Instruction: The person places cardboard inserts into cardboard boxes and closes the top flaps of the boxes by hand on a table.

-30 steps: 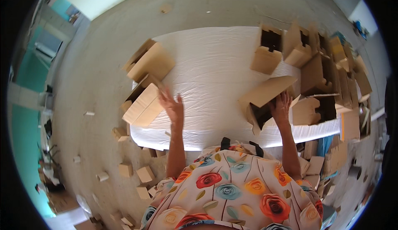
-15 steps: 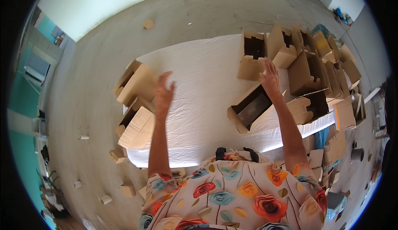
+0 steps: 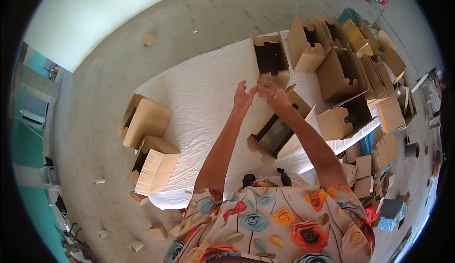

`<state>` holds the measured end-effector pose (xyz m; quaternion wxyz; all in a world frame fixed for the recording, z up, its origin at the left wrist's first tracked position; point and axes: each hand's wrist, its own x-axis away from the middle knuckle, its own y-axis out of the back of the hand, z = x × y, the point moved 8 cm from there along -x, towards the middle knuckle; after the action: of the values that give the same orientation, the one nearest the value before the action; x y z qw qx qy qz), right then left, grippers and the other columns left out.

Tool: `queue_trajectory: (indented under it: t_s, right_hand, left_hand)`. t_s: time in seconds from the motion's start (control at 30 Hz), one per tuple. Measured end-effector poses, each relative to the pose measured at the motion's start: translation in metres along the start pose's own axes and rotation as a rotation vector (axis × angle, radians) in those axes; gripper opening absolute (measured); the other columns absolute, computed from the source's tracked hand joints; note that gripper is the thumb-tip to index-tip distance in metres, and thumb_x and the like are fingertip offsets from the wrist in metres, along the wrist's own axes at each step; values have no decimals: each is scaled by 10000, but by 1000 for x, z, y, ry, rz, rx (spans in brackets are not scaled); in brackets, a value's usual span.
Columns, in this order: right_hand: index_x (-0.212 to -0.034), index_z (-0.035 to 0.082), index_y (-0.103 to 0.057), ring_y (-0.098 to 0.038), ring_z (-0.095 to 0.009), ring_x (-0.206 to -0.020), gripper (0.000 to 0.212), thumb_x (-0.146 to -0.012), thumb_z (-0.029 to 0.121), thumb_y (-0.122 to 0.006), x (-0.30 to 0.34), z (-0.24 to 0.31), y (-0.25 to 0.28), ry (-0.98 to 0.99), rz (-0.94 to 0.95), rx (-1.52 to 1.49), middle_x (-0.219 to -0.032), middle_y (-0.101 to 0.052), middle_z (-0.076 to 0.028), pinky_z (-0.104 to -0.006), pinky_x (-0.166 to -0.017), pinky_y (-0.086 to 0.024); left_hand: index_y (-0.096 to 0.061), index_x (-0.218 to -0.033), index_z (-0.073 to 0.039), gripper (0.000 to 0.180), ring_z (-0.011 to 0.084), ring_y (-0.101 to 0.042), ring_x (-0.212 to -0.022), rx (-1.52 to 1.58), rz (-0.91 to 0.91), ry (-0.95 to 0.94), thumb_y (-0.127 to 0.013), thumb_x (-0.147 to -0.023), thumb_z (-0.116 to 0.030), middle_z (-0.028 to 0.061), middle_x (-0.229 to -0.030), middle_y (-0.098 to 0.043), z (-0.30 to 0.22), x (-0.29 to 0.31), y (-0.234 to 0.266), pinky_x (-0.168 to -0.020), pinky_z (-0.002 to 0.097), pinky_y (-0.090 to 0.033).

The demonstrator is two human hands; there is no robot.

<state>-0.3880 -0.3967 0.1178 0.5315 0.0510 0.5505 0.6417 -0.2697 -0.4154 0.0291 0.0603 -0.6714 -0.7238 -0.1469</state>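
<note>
An open cardboard box [image 3: 286, 54] with a dark inside stands at the far middle of the white-covered table [image 3: 204, 92]. My right hand [image 3: 275, 96] is at the box's near panel, its fingers curled against the cardboard edge. Close beside it, my left hand [image 3: 243, 98] has its thumb and fingers apart and holds nothing that I can see. Just under my right forearm lies a tilted open box [image 3: 258, 144] with a grey panel inside; the forearm covers part of it.
Two cardboard boxes [image 3: 148, 123] sit at the table's left edge. Several open boxes [image 3: 339, 75] crowd the right side. Cardboard scraps [image 3: 364, 168] are heaped below the table's right end. Small pieces, among them a short tube [image 3: 136, 246], lie on the floor.
My left hand has moved right, from beside the left boxes to the far middle box. My right hand has shifted left and down to that box's near panel. The view has turned slightly.
</note>
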Motion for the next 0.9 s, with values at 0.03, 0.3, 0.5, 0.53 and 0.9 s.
queue_trajectory:
  t_s: [0.03,0.3,0.5,0.53,0.9]
  right_hand:
    - [-791,55,-593,-550,-263,-758,114,-697,-1,-564,6,3,2,18,-68,-33,-745,-506,-94,-341,-602,-482]
    - [-774,41,-572,-555,-267,-693,54,-735,47,-609,76,42,79,-158,-80,-80,-723,-532,-103,-360,-581,-472]
    - [-783,32,-595,-561,-265,-696,75,-724,66,-627,132,30,102,-207,24,103,-741,-561,-100,-372,-615,-478]
    - [-783,30,-594,-561,-265,-699,79,-725,71,-627,136,30,106,-222,26,91,-742,-562,-99,-376,-617,-478]
    - [-843,15,-600,-589,-317,-828,164,-704,103,-606,151,-21,24,-281,890,283,-892,-579,-173,-390,-678,-501]
  left_hand:
    - [-263,-1333,-69,726,220,-548,-860,-26,37,44,-632,-772,-344,162,-1261,-378,1,-8,-9,-692,349,-482]
    - [-392,-1236,-37,621,328,-430,-1100,-423,-325,-555,-655,-707,-232,195,-1231,-380,-71,-16,-28,-875,437,-394]
    - [-565,-975,-104,259,246,-526,-867,-1084,-180,-915,-588,-717,-114,61,-881,-574,-101,-6,-92,-678,369,-455]
    - [-599,-898,-111,180,241,-530,-840,-1161,-190,-917,-574,-720,-108,49,-817,-586,-97,-11,-94,-663,364,-456]
    - [-545,-684,-134,53,224,-487,-743,-1125,-439,-1124,-561,-683,-84,14,-726,-469,-105,80,22,-572,350,-416]
